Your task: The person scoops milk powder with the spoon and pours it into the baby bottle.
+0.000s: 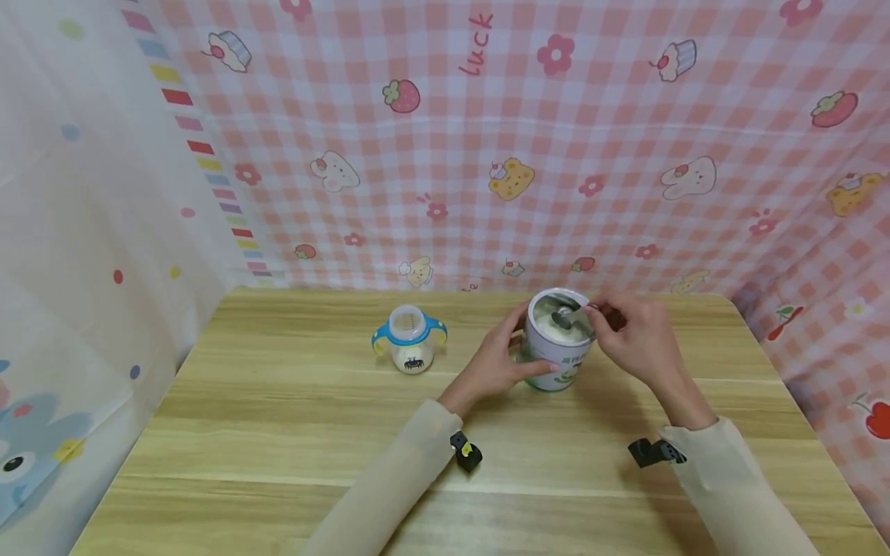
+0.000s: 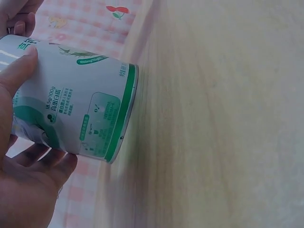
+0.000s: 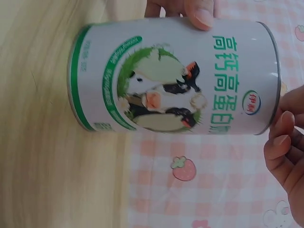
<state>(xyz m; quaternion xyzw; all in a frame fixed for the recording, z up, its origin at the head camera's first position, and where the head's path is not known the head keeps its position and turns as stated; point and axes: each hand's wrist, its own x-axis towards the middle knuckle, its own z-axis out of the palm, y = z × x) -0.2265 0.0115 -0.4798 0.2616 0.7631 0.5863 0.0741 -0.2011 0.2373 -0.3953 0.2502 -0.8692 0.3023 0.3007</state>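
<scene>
A white and green milk powder can (image 1: pixel 549 363) with a cow picture stands open at the top, pale powder showing inside. My left hand (image 1: pixel 497 351) grips its side, thumb across the front and fingers around the far side. At the rim, my right hand (image 1: pixel 636 332) pinches the handle of a metal spoon (image 1: pixel 562 318), whose bowl is inside the can's mouth over the powder. The right wrist view shows the fingers (image 3: pixel 278 148) curled beside the rim; the spoon is hidden there. Left of the can stands a baby bottle (image 1: pixel 412 357) with blue and yellow handles and whitish contents.
Both hands work above a wooden table (image 1: pixel 313 432). A pink checked cloth (image 1: pixel 452 139) hangs behind it and along the right side, and a pale dotted curtain (image 1: pixel 83 193) hangs at the left.
</scene>
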